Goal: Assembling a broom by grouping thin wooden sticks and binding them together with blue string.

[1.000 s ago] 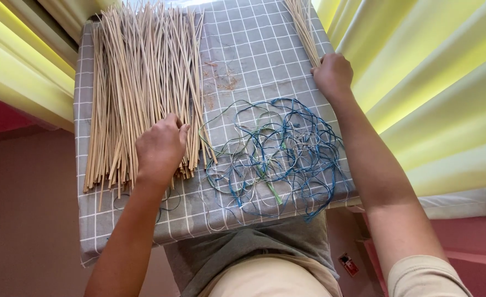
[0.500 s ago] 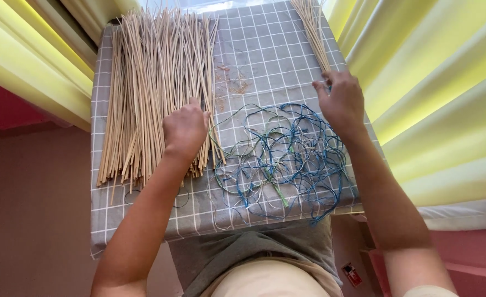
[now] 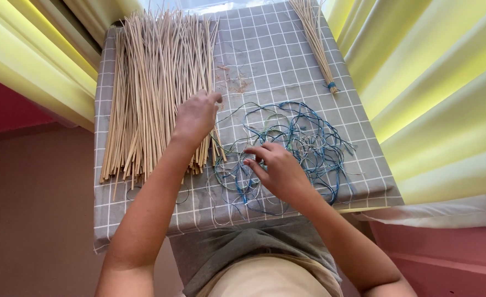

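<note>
Head view: one tied bundle of pale reed sticks (image 3: 315, 44) lies at one o'clock; the loose pale sticks (image 3: 155, 88) are pinched by the left hand (image 3: 196, 116), blue-green elastic loops (image 3: 303, 143) fingered by the half-curled right hand (image 3: 276, 170); most remain unbundled.

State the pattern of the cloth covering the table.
Grey cloth with a white grid, seen in the head view.

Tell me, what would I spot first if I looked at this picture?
Probably the big pile of thin pale sticks spread across the left of the grey checked tablecloth, with the left hand resting on its edge. Next, the tangle of blue and green strings to its right, where the right hand picks at them.
</note>
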